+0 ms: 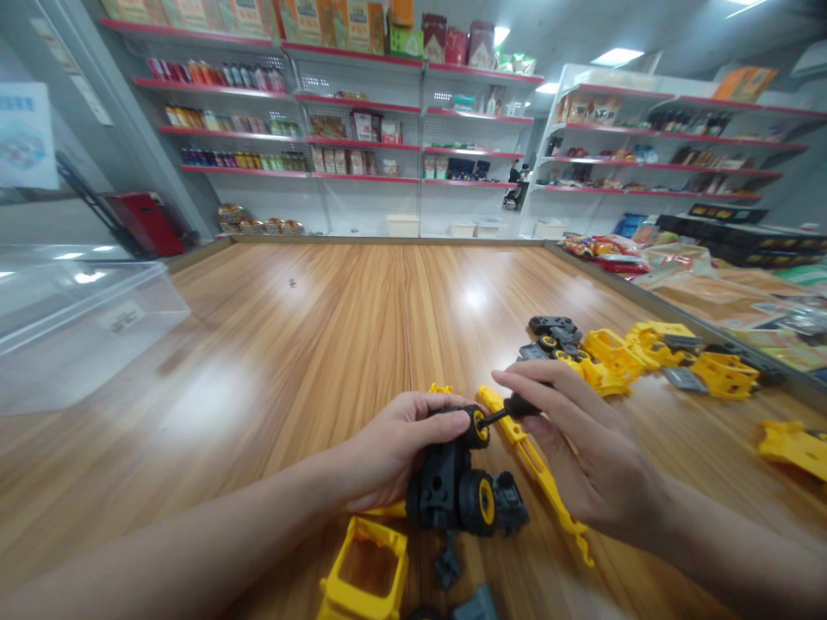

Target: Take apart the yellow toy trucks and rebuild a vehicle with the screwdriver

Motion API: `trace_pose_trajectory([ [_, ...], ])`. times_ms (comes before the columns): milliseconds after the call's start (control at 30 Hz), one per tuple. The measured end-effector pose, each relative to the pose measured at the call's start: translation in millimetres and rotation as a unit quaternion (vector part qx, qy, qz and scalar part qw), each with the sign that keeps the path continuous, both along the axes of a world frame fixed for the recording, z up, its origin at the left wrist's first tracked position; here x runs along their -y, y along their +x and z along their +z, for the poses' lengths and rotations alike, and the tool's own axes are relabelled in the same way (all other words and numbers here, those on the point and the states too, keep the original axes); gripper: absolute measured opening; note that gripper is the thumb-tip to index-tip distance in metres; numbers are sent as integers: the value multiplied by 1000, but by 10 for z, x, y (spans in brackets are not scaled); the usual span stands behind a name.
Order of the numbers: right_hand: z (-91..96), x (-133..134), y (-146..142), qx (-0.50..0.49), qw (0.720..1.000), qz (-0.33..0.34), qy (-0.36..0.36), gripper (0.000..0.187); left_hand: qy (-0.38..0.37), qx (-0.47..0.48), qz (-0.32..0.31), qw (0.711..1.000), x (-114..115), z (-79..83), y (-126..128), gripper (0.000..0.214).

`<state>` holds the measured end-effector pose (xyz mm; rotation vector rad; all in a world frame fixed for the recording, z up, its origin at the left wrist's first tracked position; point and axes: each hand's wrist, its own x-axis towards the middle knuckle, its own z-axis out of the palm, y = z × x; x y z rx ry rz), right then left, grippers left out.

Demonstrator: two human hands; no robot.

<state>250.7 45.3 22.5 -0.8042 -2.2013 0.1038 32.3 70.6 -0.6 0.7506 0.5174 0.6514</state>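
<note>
My left hand (413,439) is closed around a black toy vehicle chassis (443,482), which has black wheels with yellow hubs. Between the fingers of my right hand (581,439) is the dark handle of a screwdriver (510,408). Its tip meets the hub of the upper wheel (478,426). The lower wheel (478,501) faces right. Beneath my right hand lies a long yellow arm piece (536,465). A yellow cab frame (365,568) rests in front of my left wrist, and a dark grey part (510,504) sits beside the chassis.
More yellow and black toy parts (607,357) are heaped at the right, with another yellow piece (794,446) nearer the edge. A clear plastic bin (83,336) stands at the left. Packaged goods (698,275) lie beyond the right rim of the wooden table (310,344).
</note>
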Motion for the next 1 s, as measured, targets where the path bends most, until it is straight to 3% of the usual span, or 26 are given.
trace_pose_trajectory([
  [300,11,-44,34,10,997,-65,-39,17,-15,32,1,999,-18,24,-1,26],
  [633,24,-25,45,38,993,-104,-41,13,-5,27,-3,1000,-24,31,1,27],
  [1000,76,-36,34,75,976,-161,-126,26,12,-16,1,1000,-31,35,-19,25],
])
